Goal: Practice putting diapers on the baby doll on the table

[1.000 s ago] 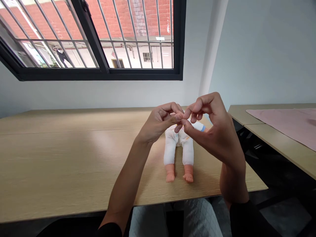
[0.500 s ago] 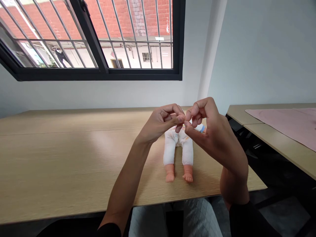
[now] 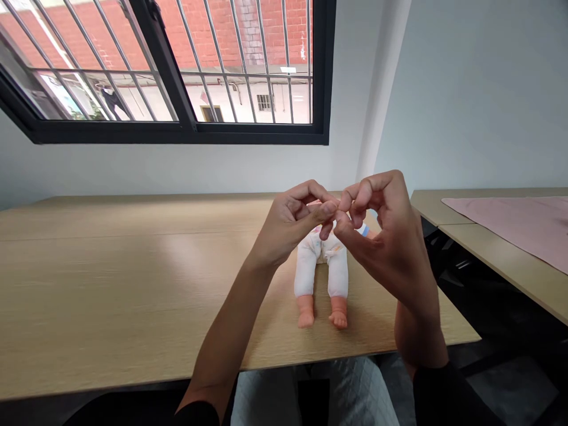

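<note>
A doll in white clothing lies on its back on the wooden table, its bare feet toward the front edge. Above its upper body, my left hand and my right hand meet at the fingertips. Thumb and fingers of each are pinched together. Whatever lies between the fingertips is too small or hidden to make out. Both hands cover the doll's head and much of its chest; part of one arm with a blue cuff shows beside my right hand.
At the right, across a dark gap, stands a second table with a pink cloth on it. A barred window with a dark frame is in the wall behind. My legs are below the front edge.
Both hands have shifted slightly to the right, their fingertips still together. My right hand has turned a little and risen. The doll has not moved.
</note>
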A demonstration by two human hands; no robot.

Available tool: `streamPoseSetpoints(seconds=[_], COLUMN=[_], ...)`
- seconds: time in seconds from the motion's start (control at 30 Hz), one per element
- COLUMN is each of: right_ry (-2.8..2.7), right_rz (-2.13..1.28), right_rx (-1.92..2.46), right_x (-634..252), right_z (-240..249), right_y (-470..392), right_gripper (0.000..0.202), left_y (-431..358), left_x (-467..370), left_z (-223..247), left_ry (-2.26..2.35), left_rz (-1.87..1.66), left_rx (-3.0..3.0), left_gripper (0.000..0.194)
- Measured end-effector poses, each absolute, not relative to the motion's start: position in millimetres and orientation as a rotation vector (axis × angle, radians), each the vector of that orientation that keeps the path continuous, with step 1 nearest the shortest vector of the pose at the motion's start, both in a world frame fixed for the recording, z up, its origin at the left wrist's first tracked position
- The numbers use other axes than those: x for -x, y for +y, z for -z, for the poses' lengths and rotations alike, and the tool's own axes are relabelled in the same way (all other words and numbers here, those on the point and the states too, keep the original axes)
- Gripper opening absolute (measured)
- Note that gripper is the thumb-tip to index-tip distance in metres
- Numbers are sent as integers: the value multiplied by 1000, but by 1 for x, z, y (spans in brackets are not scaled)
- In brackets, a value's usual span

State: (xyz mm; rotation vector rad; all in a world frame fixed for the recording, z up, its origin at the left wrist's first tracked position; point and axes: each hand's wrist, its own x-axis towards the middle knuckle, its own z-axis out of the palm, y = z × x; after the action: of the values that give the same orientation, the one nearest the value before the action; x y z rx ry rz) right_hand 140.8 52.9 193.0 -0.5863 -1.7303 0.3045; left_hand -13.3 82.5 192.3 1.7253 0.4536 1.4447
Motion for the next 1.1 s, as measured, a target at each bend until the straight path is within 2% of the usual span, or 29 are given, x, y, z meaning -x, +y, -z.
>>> streamPoseSetpoints(seconds=[0.33,0.8,1.1], right_ry=[-1648,-1701,-1770], right_rz=[-348,-355,-296], right_rx=[473,448,252], right_x=[-132,-133,-135], right_z=[-189,-187,-185], right_y=[44,46,54], right_gripper=[28,28,29], left_y=[71,65,59], left_x=[7,6,3], left_z=[-191,-192,-197], left_ry=[409,296,291], left_rz=[-1340,-1211,-1186], left_rx=[-1594,-1498,-1343], left_gripper=[32,30,27])
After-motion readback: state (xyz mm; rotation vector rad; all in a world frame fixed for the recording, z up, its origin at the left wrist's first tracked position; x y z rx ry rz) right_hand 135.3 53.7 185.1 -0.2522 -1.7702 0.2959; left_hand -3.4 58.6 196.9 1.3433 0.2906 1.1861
